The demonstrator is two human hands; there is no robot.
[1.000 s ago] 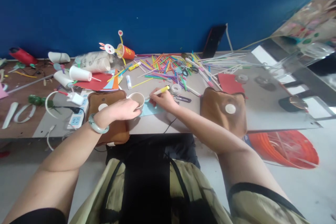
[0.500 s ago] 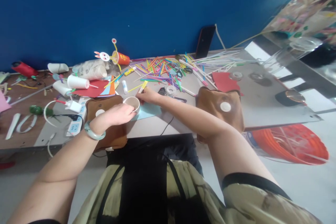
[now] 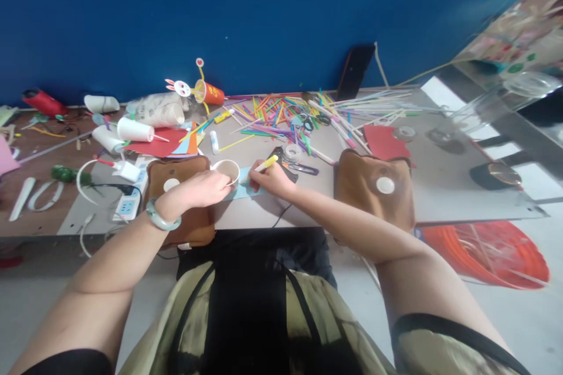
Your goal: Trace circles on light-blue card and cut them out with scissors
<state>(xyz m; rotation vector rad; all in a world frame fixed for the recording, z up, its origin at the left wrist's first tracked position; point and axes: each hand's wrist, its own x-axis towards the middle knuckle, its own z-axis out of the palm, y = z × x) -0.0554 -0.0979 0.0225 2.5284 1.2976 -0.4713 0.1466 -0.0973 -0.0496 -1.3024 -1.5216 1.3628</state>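
Observation:
My left hand [image 3: 204, 188], with a pale green bangle on its wrist, grips the rim of a small paper cup [image 3: 229, 169] that stands on a light blue paper sheet [image 3: 244, 190] at the table's near edge. My right hand [image 3: 269, 179] is closed on a yellow-capped pen [image 3: 266, 163], whose tip points down at the blue sheet right beside the cup. Both hands sit close together in the middle of the table.
Two brown pouches [image 3: 373, 184] with white discs lie left and right of the hands. A heap of coloured sticks [image 3: 281, 114], scissors, tape rolls, red paper [image 3: 382, 139], white cups [image 3: 132, 129], a power strip [image 3: 127, 202] and a paper-cup rabbit [image 3: 206, 91] crowd the table. A blue wall stands behind.
My right hand swung round the far side of the cup with the pen, then came back to its right side. My left hand has stayed on the cup.

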